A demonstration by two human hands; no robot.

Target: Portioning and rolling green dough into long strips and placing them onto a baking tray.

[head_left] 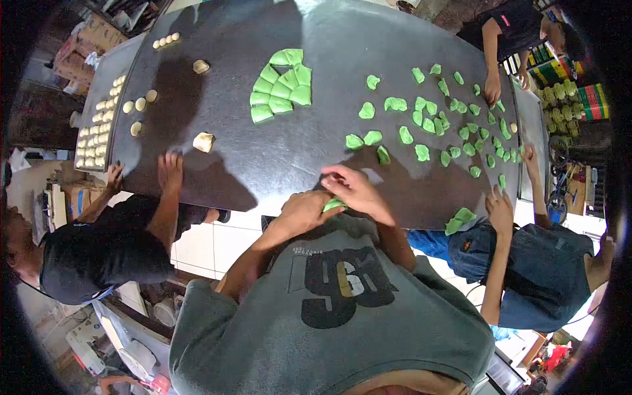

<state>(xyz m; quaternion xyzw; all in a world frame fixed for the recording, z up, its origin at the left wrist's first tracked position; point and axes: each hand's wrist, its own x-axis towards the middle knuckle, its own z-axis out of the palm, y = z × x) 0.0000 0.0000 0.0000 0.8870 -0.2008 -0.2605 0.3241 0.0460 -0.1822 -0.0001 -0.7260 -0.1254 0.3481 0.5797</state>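
Note:
My left hand (304,209) and my right hand (352,187) meet at the near edge of a dark steel table (263,164). Between them they pinch a small piece of green dough (334,204). Just beyond my fingers lie loose green dough pieces (372,138). Many more small green pieces (454,125) are scattered over the right half of the table. A pile of larger green dough chunks (282,85) sits in the middle, farther away.
A person in black at the left rests a hand (170,172) near a beige dough lump (204,141); beige balls fill a tray (99,125). A person in blue at the right has a hand (500,207) beside green dough (459,220). Another person's hand (492,85) reaches in at the far right.

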